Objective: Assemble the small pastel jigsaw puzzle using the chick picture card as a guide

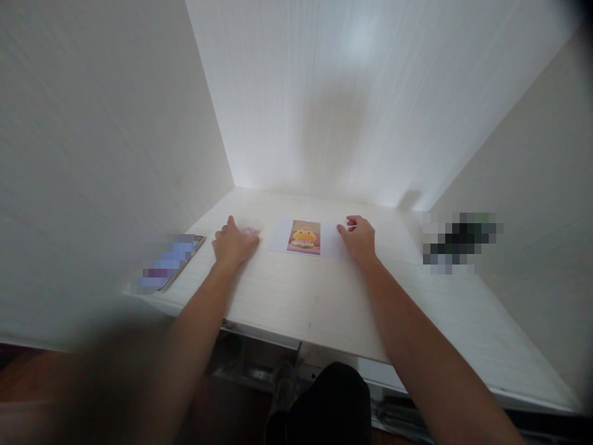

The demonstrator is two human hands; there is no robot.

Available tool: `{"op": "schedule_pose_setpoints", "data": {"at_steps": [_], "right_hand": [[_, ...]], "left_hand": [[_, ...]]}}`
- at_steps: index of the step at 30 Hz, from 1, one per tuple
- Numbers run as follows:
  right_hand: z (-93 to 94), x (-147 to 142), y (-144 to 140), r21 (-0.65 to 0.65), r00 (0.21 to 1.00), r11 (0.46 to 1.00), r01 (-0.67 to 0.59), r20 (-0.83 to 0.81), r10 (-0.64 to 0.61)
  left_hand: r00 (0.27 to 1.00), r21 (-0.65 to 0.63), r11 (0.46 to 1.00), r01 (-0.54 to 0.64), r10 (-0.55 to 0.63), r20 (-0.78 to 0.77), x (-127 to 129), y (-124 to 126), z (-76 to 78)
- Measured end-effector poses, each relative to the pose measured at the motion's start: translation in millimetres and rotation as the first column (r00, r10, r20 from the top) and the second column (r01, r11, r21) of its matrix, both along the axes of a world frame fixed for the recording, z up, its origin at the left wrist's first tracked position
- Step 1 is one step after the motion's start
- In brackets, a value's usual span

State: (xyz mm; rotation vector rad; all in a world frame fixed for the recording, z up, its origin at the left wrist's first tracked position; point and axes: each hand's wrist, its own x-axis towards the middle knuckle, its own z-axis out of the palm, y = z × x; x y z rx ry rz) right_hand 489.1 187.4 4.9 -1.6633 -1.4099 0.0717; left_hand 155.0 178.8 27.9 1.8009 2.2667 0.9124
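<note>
Two bare forearms are reaching forward and slightly inward across a pale white desk (296, 303), each ending at the far part of its surface. Between the hands a white sheet (324, 241) is lying flat, and a small picture card (304, 237) with a yellow figure on a pink ground is lying on its middle. The left hand (233, 242) is resting palm down on the desk just left of the sheet, fingers loosely spread and flat over something small and pinkish that is too blurred to tell. The right hand (360, 238) is sitting at the sheet's right edge, fingers half curled, its fingertips touching the paper and holding nothing. A blurred flat device (169, 264) is lying near the desk's left edge, well apart from the sheet.
</note>
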Motion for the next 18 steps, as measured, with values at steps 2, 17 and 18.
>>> {"op": "schedule_pose_setpoints", "data": {"at_steps": [2, 17, 18], "right_hand": [[1.1, -1.2, -0.3, 0.017, 0.999, 1.0, -0.004, -0.031, 0.005], [32.5, -81.1, -36.1, 0.093, 0.57, 0.756, -0.648, -0.599, 0.562], [32.9, -86.0, -39.1, 0.098, 0.511, 0.719, -0.688, -0.637, 0.576]], "left_hand": [[0.999, 0.037, 0.998, 0.044, -0.045, 0.03, -2.9, 1.6, -2.8], [0.761, 0.502, 0.728, 0.466, -0.62, 0.192, 23.7, -0.7, -14.7], [0.741, 0.508, 0.711, 0.486, -0.643, 0.191, 24.8, -2.0, -13.9]]}}
